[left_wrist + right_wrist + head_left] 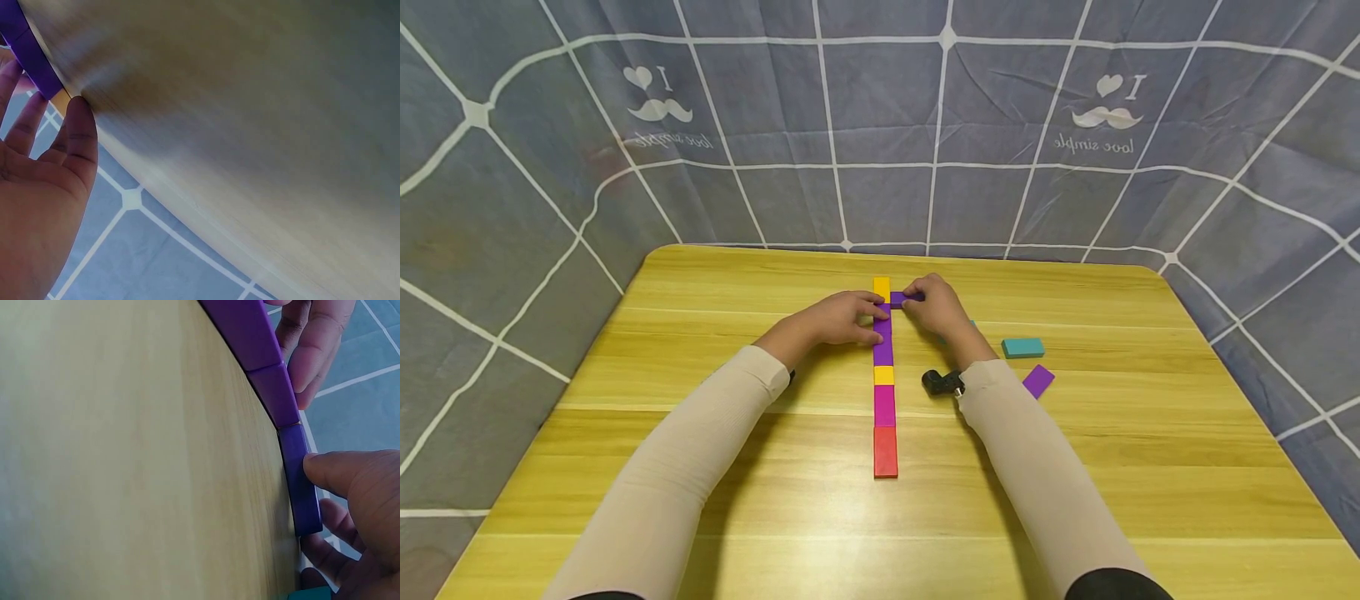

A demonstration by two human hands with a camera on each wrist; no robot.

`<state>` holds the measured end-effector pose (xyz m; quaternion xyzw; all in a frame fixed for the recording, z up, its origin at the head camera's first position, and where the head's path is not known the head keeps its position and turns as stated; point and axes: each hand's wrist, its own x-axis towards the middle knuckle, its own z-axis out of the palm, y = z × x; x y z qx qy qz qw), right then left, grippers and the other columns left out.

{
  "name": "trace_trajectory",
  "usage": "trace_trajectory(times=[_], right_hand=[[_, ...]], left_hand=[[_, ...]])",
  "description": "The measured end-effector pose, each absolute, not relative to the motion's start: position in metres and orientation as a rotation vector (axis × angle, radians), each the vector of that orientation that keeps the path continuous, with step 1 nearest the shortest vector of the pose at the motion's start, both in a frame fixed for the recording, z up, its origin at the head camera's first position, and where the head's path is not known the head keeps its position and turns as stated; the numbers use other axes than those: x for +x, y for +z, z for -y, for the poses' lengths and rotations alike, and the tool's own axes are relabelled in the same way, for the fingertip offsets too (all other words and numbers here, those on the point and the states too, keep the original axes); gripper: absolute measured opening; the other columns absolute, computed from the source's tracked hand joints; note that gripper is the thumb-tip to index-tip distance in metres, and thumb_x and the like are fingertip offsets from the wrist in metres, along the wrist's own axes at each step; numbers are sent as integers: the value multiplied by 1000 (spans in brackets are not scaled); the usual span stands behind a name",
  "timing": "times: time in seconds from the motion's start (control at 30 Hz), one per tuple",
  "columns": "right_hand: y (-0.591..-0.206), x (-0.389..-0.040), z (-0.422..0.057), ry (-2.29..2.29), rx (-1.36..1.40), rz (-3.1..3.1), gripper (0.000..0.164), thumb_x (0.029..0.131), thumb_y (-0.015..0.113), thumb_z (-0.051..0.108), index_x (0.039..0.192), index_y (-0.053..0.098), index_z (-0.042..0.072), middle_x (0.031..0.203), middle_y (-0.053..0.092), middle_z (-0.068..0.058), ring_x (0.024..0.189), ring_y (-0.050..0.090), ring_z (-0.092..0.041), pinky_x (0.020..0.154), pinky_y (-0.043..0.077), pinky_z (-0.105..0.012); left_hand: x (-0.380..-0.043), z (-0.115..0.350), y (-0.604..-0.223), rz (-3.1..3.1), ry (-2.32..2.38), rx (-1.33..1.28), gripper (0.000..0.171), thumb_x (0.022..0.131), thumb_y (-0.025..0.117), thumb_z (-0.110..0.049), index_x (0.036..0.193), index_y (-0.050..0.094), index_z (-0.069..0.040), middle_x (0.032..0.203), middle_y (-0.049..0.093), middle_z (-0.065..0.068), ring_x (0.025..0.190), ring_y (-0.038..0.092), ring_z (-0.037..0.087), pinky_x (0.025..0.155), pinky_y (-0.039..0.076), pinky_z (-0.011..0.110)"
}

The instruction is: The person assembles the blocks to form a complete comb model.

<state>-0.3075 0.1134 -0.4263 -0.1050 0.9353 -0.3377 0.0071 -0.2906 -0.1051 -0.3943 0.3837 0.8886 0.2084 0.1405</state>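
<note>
A straight column of flat coloured blocks runs away from me. From the near end it has a red block (885,452), a magenta block (884,406), a small yellow block (883,376), purple blocks (883,353) and another yellow block (882,287). My left hand (842,319) rests its fingertips on the purple stretch and by the far yellow block; the left wrist view shows these fingers (24,122) fairly straight. With thumb and fingers my right hand (942,310) pinches a dark purple block (300,481). That block lies crosswise, its left end against the column's right side near the top.
Right of the column lie a teal block (1022,348) and a tilted purple block (1039,382). Another teal block (973,323) is mostly hidden behind my right wrist. A grey checked curtain (887,125) stands behind the wooden table (805,517).
</note>
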Motion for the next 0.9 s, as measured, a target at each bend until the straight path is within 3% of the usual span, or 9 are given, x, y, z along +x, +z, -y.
trace_trajectory(times=[0.9], right_hand=[[-426, -312, -108, -1061, -281, -2956, 21, 96, 64, 13, 114, 71, 3, 116, 56, -15, 106, 55, -31, 100, 45, -41]], left_hand=[[-294, 106, -400, -2569, 585, 1091, 52, 92, 71, -30, 136, 61, -3, 151, 44, 18, 141, 37, 35, 118, 26, 43]])
